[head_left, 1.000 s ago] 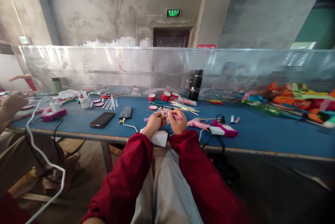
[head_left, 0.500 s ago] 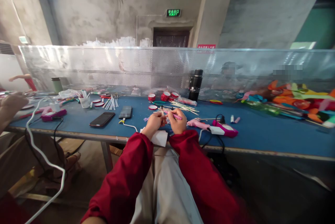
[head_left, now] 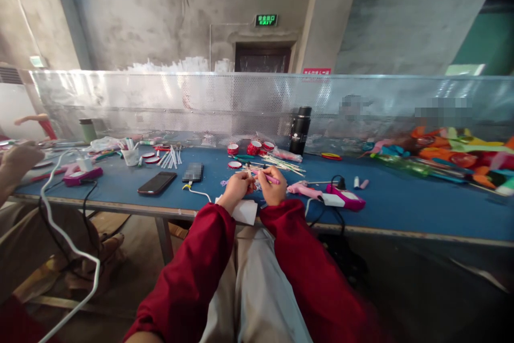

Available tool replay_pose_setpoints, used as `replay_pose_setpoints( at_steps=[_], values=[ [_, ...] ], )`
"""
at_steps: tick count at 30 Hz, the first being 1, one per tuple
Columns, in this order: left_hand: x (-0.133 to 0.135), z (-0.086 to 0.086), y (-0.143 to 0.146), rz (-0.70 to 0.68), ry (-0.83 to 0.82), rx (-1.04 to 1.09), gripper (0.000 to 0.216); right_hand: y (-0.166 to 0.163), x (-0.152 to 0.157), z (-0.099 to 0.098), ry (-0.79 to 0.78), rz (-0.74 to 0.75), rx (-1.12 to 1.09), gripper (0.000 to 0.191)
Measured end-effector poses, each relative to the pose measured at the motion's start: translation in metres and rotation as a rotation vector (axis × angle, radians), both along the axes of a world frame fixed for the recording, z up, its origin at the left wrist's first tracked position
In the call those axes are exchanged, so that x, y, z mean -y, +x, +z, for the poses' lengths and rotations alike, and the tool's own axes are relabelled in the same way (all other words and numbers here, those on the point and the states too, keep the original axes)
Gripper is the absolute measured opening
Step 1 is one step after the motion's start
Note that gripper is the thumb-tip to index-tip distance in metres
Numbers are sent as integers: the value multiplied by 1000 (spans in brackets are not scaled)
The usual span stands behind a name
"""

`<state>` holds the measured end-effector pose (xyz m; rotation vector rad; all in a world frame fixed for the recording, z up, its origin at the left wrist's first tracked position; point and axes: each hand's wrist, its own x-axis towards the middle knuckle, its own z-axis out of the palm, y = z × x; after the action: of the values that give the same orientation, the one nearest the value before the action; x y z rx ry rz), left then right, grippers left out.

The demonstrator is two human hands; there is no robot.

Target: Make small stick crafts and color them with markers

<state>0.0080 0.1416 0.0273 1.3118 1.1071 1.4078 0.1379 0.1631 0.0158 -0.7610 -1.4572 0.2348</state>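
Close together over the near edge of the blue table (head_left: 401,198), my two hands almost meet. My left hand (head_left: 236,189) is closed, pinching a thin, pale strip (head_left: 249,171) whose kind is too small to make out. Fingers of my right hand (head_left: 273,188) wrap round a slim pink pen-like tool (head_left: 272,179); its tip is by the left fingers. Under my wrists lies a white sheet of paper (head_left: 246,212). Small purple scraps lie about my hands. Just to the right rests a pink glue gun (head_left: 305,189).
A magenta power box (head_left: 353,199), a phone (head_left: 156,183), a black device (head_left: 193,172) on a white cable, thin sticks (head_left: 283,163), red-and-white rolls (head_left: 254,147) and a black flask (head_left: 300,131) lie or stand around. Another person's hand (head_left: 20,161) is far left. Perforated metal panel (head_left: 168,91) behind.
My hands and what they hold stay nearly in place. At the far left, the other person's hand has shifted slightly.
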Motion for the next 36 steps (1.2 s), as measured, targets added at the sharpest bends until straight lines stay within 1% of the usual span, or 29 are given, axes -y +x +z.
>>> replay_pose_setpoints(
  at_steps=[9, 18, 23, 30, 36],
  values=[
    [0, 0, 0, 10, 5, 13, 28, 1, -2, -1, -17, -38, 9, 21],
    [2, 1, 0, 11, 9, 2, 26, 0, -1, -2, -7, -11, 5, 21],
    [3, 2, 1, 13, -1, 4, 27, 0, 0, 0, 14, -36, -2, 22],
    [4, 3, 1, -4, 8, 9, 25, 1, 3, 2, 19, -25, 9, 22],
    [3, 2, 0, 6, 10, -3, 25, 1, 2, 2, 3, -40, -4, 23]
  ],
)
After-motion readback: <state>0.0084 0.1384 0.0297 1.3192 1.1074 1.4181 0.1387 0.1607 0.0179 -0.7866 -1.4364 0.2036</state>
